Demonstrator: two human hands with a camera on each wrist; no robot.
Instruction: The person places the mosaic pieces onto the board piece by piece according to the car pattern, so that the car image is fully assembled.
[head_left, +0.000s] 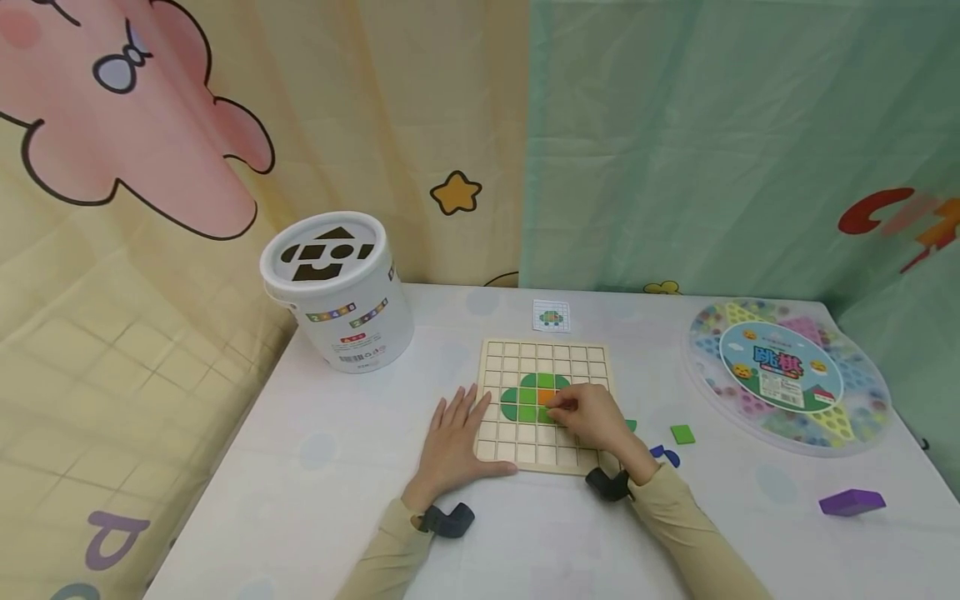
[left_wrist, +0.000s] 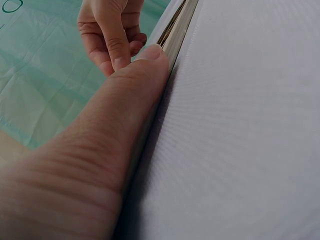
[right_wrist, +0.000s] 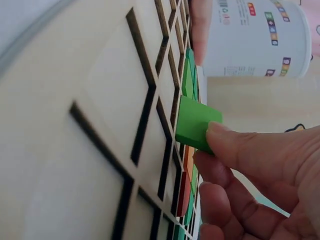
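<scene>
My right hand (head_left: 592, 414) pinches a green square tile (right_wrist: 197, 122) between thumb and index finger, its far edge at a cell of the wooden grid board (head_left: 506, 450). In the right wrist view the tile stands tilted to the board. Green tiles (head_left: 528, 396) and an orange tile (head_left: 546, 397) fill several cells in the middle, with a red piece (right_wrist: 184, 194) beside the orange. My left hand (head_left: 452, 442) lies with fingers spread at the board's left corner, its thumb (left_wrist: 150, 55) along the front edge.
Behind the board lies a small pattern card (head_left: 551, 317). To the right are a loose green tile (head_left: 682, 434), blue pieces (head_left: 666, 455), a purple block (head_left: 852, 502) and a round game box (head_left: 780, 367). A white bucket (head_left: 352, 333) with a shape-cut lid stands back left.
</scene>
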